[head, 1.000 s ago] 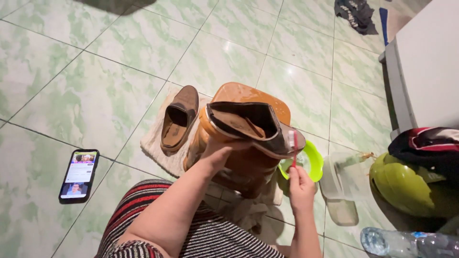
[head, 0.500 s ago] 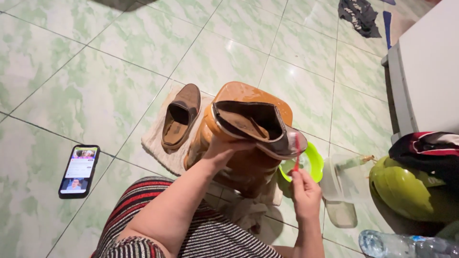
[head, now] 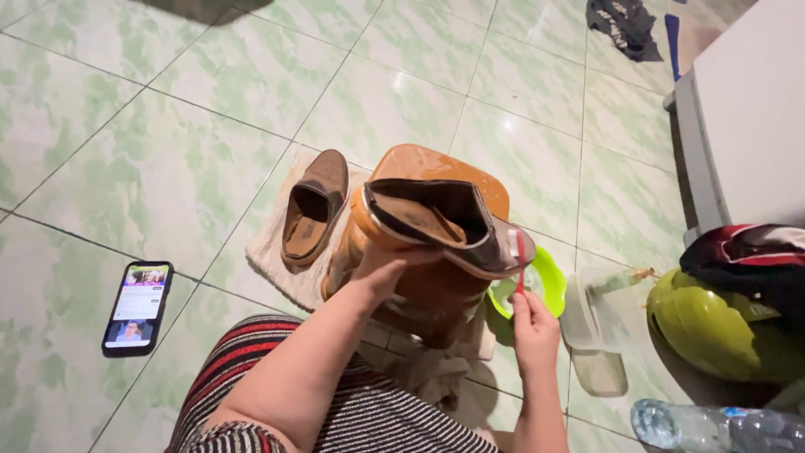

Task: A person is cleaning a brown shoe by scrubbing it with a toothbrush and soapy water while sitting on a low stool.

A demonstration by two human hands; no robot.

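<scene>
The left hand (head: 387, 270) grips a brown shoe (head: 440, 225) on its side atop an orange stool (head: 419, 294), long axis running left to right. The right hand (head: 533, 329) pinches a red brush (head: 519, 260), probably a toothbrush, upright at the shoe's right end.

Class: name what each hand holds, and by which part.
Left hand grips the brown shoe by its side near the heel. Right hand holds a red toothbrush by its handle's lower end.
</scene>
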